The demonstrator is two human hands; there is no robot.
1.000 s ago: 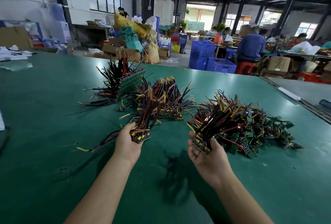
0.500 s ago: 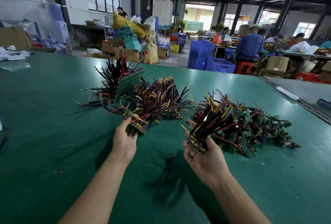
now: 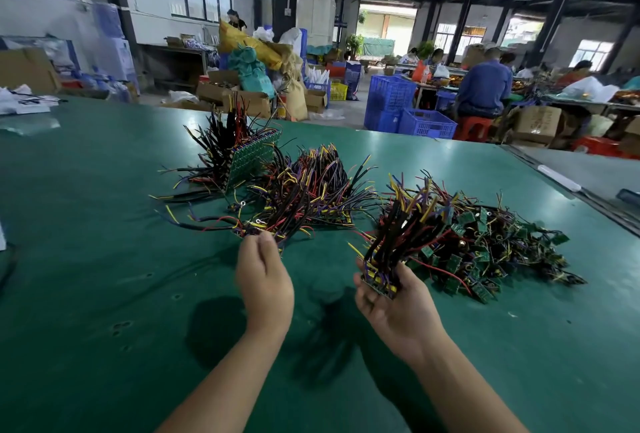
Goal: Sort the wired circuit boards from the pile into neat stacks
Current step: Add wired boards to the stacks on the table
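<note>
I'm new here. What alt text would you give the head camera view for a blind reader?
A person's right hand grips a bundle of wired circuit boards over a green table, beside a loose pile of boards; the left hand meets the near end of a second bundle lying against the middle stack. A taller stack stands farther back.

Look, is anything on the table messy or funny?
Yes. The green circuit board panel at the back stands tilted on edge, not flat, and the pile of boards on the right is a tangled heap.
</note>
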